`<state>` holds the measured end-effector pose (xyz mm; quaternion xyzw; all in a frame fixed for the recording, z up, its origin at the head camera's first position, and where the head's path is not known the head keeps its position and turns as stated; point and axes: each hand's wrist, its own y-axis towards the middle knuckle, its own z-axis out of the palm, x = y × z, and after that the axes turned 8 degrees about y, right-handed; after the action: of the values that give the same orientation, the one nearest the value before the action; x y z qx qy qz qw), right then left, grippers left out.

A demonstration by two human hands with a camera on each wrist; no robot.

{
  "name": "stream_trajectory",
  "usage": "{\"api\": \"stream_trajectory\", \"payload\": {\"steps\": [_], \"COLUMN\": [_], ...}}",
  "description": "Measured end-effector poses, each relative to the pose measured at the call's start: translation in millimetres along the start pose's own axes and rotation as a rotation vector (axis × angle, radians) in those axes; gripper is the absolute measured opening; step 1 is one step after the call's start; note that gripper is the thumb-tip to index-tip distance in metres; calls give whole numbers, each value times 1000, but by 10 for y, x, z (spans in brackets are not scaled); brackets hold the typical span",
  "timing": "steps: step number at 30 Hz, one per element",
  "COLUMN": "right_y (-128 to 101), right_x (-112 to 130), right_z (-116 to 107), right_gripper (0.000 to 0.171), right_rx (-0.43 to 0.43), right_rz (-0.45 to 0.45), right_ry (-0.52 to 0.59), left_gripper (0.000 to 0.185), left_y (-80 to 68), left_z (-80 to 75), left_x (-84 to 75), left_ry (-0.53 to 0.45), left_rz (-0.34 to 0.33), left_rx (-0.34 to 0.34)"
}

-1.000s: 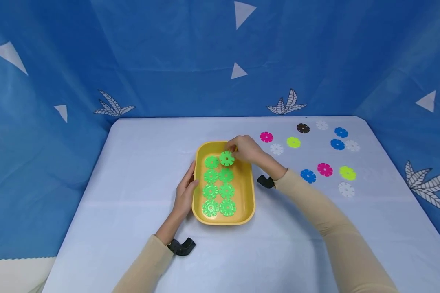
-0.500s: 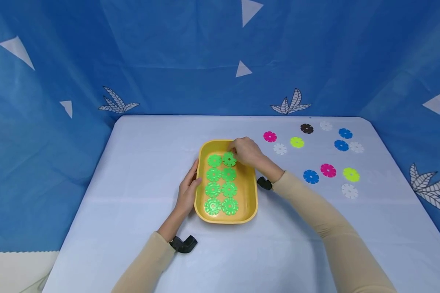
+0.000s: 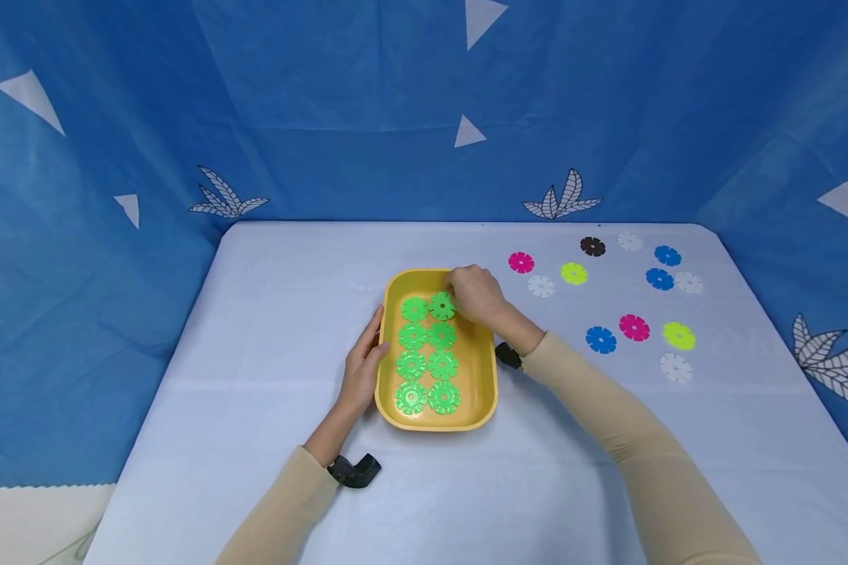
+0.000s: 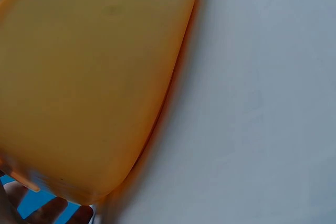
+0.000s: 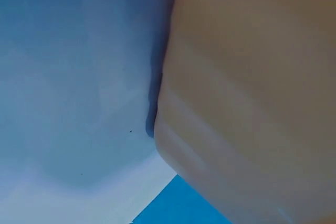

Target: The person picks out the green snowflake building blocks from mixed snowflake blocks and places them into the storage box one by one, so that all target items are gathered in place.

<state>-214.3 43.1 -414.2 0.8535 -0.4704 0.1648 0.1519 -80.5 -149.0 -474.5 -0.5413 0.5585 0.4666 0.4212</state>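
Observation:
A yellow tray (image 3: 486,369) holds two columns of green interlocking discs (image 3: 443,365), notched round their edges. My left hand (image 3: 359,375) grips the tray's left side, thumb at the rim and fingers against the outer wall. In the left wrist view the fingers (image 4: 50,211) show below the tray's orange-yellow wall (image 4: 94,77). Over the tray's far right corner, my right hand (image 3: 477,294) has its fingers curled at the edge of the top right green disc (image 3: 441,306); the fingertips are mostly hidden. The tray's outer wall (image 5: 252,103) fills much of the right wrist view.
Right of the tray, loose discs lie spread on the white-covered table (image 3: 268,314): pink (image 3: 634,328), blue (image 3: 601,340), yellow (image 3: 679,336), white (image 3: 675,367) and dark brown (image 3: 593,246) ones. A blue patterned cloth (image 3: 367,110) hangs behind the table.
My right hand has lowered the green disc into the top right spot of the tray, in line with the others. The left hand keeps its hold; the head view has shifted slightly.

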Motion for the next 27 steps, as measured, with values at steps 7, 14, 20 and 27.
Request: {"api": "stream_trajectory", "payload": {"steps": [7, 14, 20, 27], "right_y": [-7, -32, -63, -153], "right_x": [22, 43, 52, 16], "right_z": [42, 48, 37, -77], "right_gripper": [28, 42, 37, 15], "right_rx": [-6, -14, 1, 6], "right_rz": [22, 6, -15, -31], "right_ry": [-29, -58, -90, 142], "left_gripper": [58, 58, 58, 58], "left_y": [-8, -21, -17, -15], "left_z": [-8, -10, -14, -14], "left_x": [5, -4, -7, 10], "left_ry": [0, -9, -12, -5], "left_rz": [0, 2, 3, 2], "left_rx": [4, 11, 14, 9]}}
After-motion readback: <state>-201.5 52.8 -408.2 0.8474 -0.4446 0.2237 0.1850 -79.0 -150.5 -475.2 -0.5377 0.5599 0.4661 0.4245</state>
